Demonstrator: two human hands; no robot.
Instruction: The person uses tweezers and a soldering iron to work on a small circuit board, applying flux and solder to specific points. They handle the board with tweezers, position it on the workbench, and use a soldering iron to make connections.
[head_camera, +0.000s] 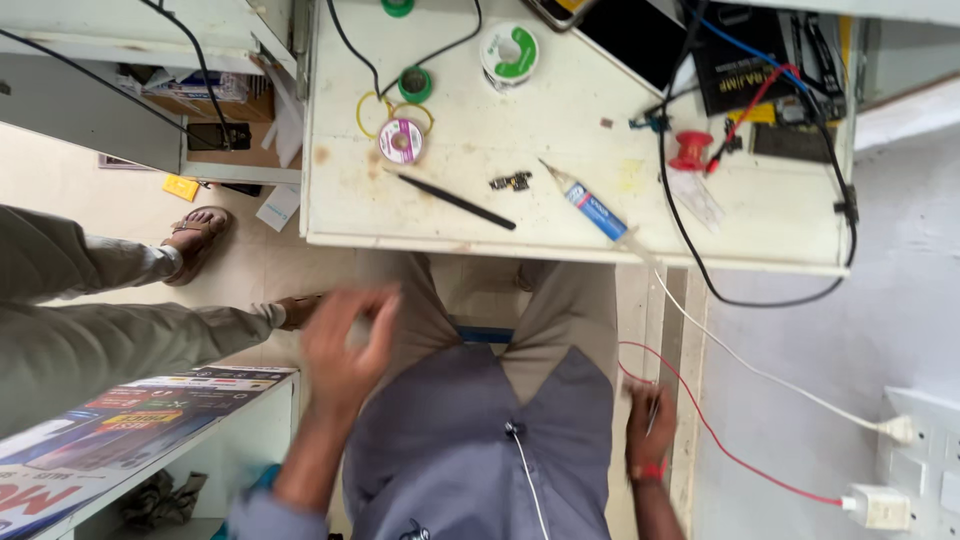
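My left hand (345, 345) is smeared by motion, so I cannot tell whether its fingers grip anything. My right hand (650, 425) curls around a thin silvery metal tool (652, 412), too small to identify. The dark flat rectangular device (640, 35) at the cream worktable's (560, 215) far side is cut off by the top edge.

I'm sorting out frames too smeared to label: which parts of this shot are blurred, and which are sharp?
Head view: the left hand is smeared by motion blur, its fingers indistinct; the right hand is only slightly soft; the white table, black tweezers and tube look sharp under even light.
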